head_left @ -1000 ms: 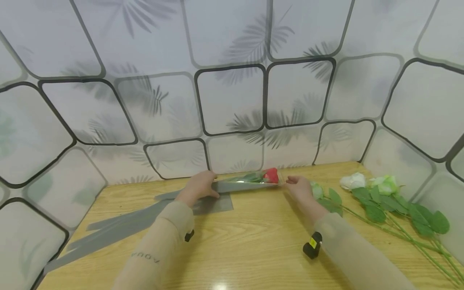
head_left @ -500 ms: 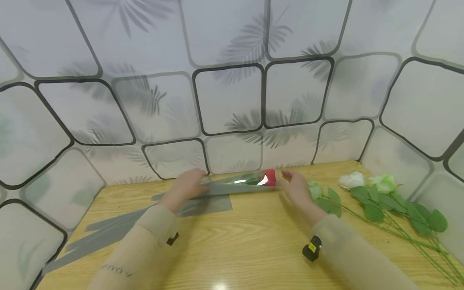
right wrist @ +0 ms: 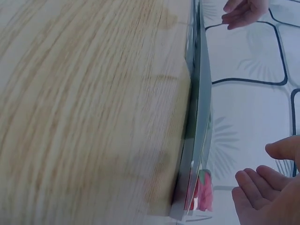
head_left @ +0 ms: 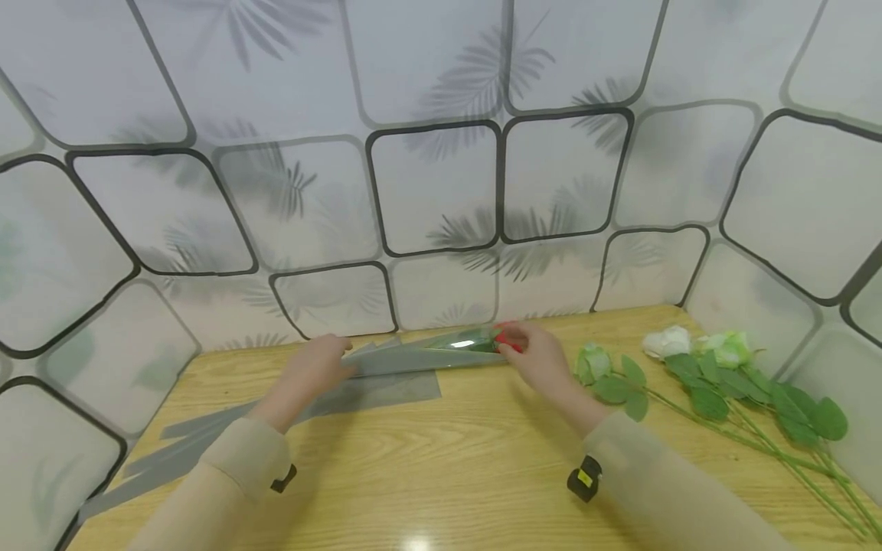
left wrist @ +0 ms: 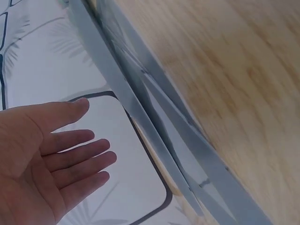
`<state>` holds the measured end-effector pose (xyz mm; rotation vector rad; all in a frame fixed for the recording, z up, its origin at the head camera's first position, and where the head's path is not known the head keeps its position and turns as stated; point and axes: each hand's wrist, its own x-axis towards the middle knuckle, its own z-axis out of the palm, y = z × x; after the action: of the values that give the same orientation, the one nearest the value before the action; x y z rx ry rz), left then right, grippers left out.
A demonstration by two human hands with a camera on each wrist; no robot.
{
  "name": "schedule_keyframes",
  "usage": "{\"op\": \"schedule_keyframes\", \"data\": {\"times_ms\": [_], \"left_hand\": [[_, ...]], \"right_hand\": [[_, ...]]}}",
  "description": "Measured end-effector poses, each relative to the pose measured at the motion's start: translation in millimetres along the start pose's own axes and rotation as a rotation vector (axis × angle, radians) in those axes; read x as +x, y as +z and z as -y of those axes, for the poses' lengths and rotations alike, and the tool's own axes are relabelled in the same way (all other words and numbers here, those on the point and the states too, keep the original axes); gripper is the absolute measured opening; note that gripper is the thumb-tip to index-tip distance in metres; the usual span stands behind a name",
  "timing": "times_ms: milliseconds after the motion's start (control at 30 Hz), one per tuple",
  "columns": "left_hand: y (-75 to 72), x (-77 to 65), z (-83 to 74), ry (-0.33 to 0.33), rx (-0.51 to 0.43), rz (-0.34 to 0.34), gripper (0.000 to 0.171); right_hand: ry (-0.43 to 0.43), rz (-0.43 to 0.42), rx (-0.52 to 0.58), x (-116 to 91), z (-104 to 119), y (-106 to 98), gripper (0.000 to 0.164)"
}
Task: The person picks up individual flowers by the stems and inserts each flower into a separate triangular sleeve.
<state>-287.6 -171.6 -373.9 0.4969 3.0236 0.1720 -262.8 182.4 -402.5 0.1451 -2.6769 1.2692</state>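
Observation:
A red rose (right wrist: 204, 192) lies inside a flower sleeve (head_left: 400, 361), clear on one side and grey on the other, near the back of the table. My right hand (head_left: 543, 361) is over the bloom end and partly hides the rose in the head view. In the right wrist view its fingers look loosely bent and grip nothing. At the sleeve's other end is my left hand (head_left: 310, 379). The left wrist view shows that hand's fingers extended, apart from the sleeve, with nothing held.
More grey sleeves (head_left: 200, 440) are fanned out on the wooden table (head_left: 441, 467) at the left. On the right lie a white rose (head_left: 667, 342) and pale green roses (head_left: 726, 348) with long leafy stems. A patterned wall covering (head_left: 441, 191) stands close behind.
My left hand has slid leftward along the sleeve. My right hand has moved left onto the bloom end, covering part of the red rose. The sleeve has shifted slightly left.

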Motion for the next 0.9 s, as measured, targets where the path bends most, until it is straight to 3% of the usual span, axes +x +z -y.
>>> {"op": "schedule_keyframes", "data": {"times_ms": [267, 500, 700, 900], "left_hand": [[4.7, -20.9, 14.1, -0.051, 0.013, 0.035, 0.040], [16.8, -39.8, 33.5, 0.001, 0.068, -0.045, 0.019], [30.5, -48.6, 44.4, -0.008, 0.049, -0.049, 0.027], [34.9, -49.9, 40.5, -0.030, 0.046, -0.033, 0.027]], "right_hand": [[-0.057, 0.071, 0.022, -10, 10, 9, 0.030], [-0.142, 0.116, -0.023, -16, 32, 28, 0.029], [-0.217, 0.209, -0.108, -17, 46, 53, 0.028], [-0.304, 0.324, -0.246, -14, 57, 76, 0.028]]}}
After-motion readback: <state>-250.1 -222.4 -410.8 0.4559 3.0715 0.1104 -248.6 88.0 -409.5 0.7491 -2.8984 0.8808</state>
